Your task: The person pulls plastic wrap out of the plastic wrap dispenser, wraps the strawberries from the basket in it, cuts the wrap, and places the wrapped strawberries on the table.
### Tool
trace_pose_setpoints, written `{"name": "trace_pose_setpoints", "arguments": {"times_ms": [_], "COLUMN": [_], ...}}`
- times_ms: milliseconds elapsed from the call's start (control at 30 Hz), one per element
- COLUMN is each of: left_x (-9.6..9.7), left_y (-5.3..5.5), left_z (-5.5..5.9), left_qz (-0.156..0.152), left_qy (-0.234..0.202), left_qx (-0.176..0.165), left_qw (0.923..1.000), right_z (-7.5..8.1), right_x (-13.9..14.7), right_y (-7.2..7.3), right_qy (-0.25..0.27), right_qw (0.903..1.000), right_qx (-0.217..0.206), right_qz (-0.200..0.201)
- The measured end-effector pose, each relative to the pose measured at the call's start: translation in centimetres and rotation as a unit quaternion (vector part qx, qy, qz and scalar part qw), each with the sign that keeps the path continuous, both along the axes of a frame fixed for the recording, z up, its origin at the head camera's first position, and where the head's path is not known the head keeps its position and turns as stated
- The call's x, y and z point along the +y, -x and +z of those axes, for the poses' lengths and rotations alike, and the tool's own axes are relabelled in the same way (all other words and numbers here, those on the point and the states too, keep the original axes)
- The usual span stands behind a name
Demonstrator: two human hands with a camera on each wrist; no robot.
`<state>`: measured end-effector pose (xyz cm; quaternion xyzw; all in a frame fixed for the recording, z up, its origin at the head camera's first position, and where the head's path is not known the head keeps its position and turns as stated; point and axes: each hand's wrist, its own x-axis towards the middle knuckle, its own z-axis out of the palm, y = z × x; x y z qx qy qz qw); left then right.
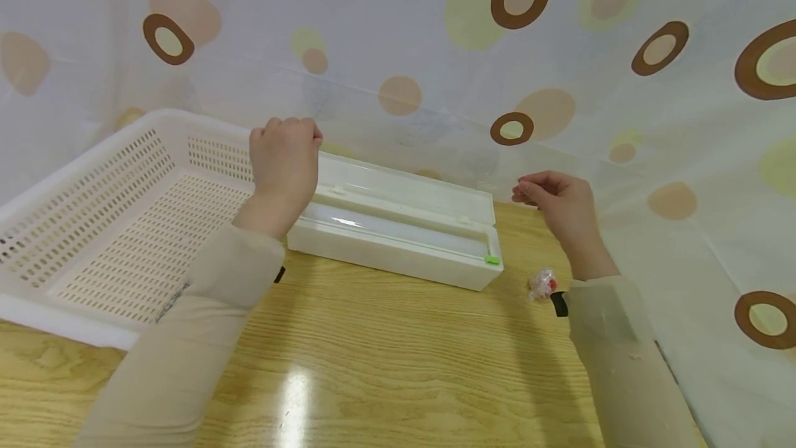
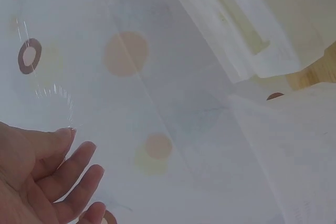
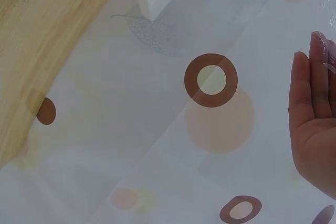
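A sheet of clear cling film [image 2: 55, 95] shows as shiny creases at the fingertips of my left hand [image 1: 286, 161]. That hand is raised above the left end of a long white dispenser box [image 1: 385, 265] and pinches the film between thumb and finger. Raised beyond the box's right end, my right hand [image 1: 562, 209] pinches film too, glinting at its fingertips in the right wrist view. The box's lid [image 1: 404, 189] stands open, showing a film roll [image 1: 398, 230] inside. A green slider [image 1: 492, 260] sits at the front right corner. The film's span between the hands is hardly visible.
A large white perforated basket [image 1: 62, 327] stands at the left, partly behind my left arm. On the wooden table [image 1: 385, 365], near my right wrist, lies a small crumpled clear wrapper [image 1: 543, 284] with red in it. A patterned sheet [image 1: 398, 40] hangs behind the table.
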<state>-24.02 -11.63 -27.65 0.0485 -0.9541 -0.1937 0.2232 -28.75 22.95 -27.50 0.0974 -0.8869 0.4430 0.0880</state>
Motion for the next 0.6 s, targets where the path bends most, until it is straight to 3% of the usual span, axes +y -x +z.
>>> {"name": "trace_pose_setpoints", "arguments": {"times_ms": [300, 533, 600], "left_x": [-0.1, 0.0, 0.0], "left_y": [-0.8, -1.2, -1.5], "left_z": [0.9, 1.5, 1.7], "left_qz": [0.004, -0.001, -0.004], "left_qy": [-0.023, -0.042, -0.045], "left_qx": [0.037, 0.063, 0.069], "left_qw": [0.9990, 0.9972, 0.9966], "right_z": [1.4, 2.2, 2.3], "right_x": [0.2, -0.1, -0.2], "right_y": [-1.1, -2.0, -2.4], "right_qy": [0.022, 0.129, 0.121], "right_qw": [0.9997, 0.9910, 0.9922], "right_qx": [0.011, 0.011, 0.018], "right_qz": [0.007, 0.035, 0.026]}}
